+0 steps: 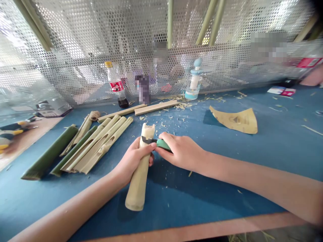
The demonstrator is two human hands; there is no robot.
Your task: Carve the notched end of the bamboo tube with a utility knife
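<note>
Hands partly hide green handle, bamboo piece.

A: What colour is the knife handle?
B: Mint green; the blade is near black; the notched bamboo piece is pale cream.
A: And the tabletop?
B: Blue; its front edge is pinkish brown.
A: Any patterns?
B: Rows of round holes across the silver-grey panel; white lettering on the bottle's red label; pale-blue and white bands on the lighthouse-shaped ornament.
</note>
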